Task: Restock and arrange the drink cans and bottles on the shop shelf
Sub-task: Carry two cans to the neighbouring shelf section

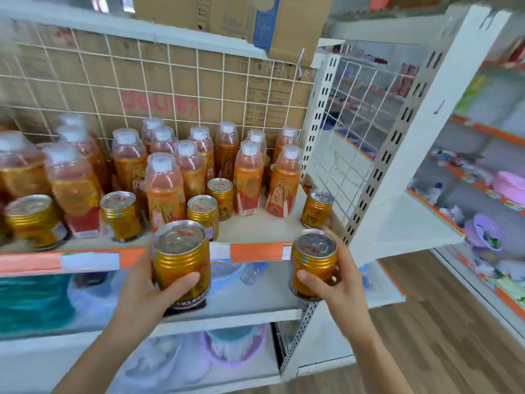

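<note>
My left hand (142,291) grips a gold drink can (181,257) upright, just in front of the shelf's orange front edge (255,251). My right hand (341,282) grips a second gold can (314,260) near the shelf's right end. On the shelf (255,226) stand several orange drink bottles (164,186) with white caps, in rows toward the back. Several gold cans (203,213) stand in front of them. One gold can (318,207) stands alone at the shelf's right corner.
A white wire grid (181,81) backs the shelf, with cardboard boxes (227,18) behind and above. A white perforated upright (318,115) bounds the right side. Lower shelves hold plastic basins (233,348). Another shelving unit (483,180) stands to the right across a wooden floor.
</note>
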A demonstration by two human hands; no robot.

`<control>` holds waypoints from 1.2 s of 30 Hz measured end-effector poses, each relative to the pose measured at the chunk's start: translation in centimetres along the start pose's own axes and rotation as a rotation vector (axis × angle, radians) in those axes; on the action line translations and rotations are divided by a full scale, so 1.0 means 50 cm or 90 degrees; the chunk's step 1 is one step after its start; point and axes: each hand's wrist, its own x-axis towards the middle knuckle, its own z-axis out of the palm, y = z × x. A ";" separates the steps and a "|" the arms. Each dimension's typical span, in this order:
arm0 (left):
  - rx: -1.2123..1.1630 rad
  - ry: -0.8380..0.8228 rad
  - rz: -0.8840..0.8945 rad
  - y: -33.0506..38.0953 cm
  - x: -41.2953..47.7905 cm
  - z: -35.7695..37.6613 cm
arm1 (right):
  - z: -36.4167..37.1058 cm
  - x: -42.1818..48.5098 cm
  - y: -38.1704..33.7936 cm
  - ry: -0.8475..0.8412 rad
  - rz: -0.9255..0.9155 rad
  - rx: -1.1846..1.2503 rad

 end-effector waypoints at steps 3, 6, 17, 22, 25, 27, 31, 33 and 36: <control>0.027 0.084 -0.042 0.011 -0.088 -0.048 | 0.025 -0.035 -0.001 -0.034 0.011 0.025; 0.049 0.163 -0.047 0.026 -0.165 -0.096 | 0.060 -0.064 -0.004 -0.076 0.026 0.030; 0.117 0.452 -0.055 0.056 -0.390 -0.335 | 0.270 -0.108 -0.069 -0.270 0.016 0.061; 0.136 0.524 -0.049 0.071 -0.449 -0.445 | 0.402 -0.127 -0.108 -0.323 -0.011 0.091; 0.147 0.546 -0.047 0.073 -0.481 -0.526 | 0.494 -0.147 -0.133 -0.348 -0.027 0.097; 0.150 0.559 -0.049 0.073 -0.501 -0.587 | 0.563 -0.165 -0.150 -0.372 -0.042 0.102; 0.157 0.583 -0.052 0.073 -0.541 -0.714 | 0.706 -0.211 -0.184 -0.409 -0.041 0.128; 0.171 0.601 -0.059 0.076 -0.559 -0.769 | 0.772 -0.232 -0.199 -0.424 -0.044 0.141; 0.176 0.630 -0.070 0.067 -0.583 -0.844 | 0.861 -0.256 -0.214 -0.457 -0.046 0.153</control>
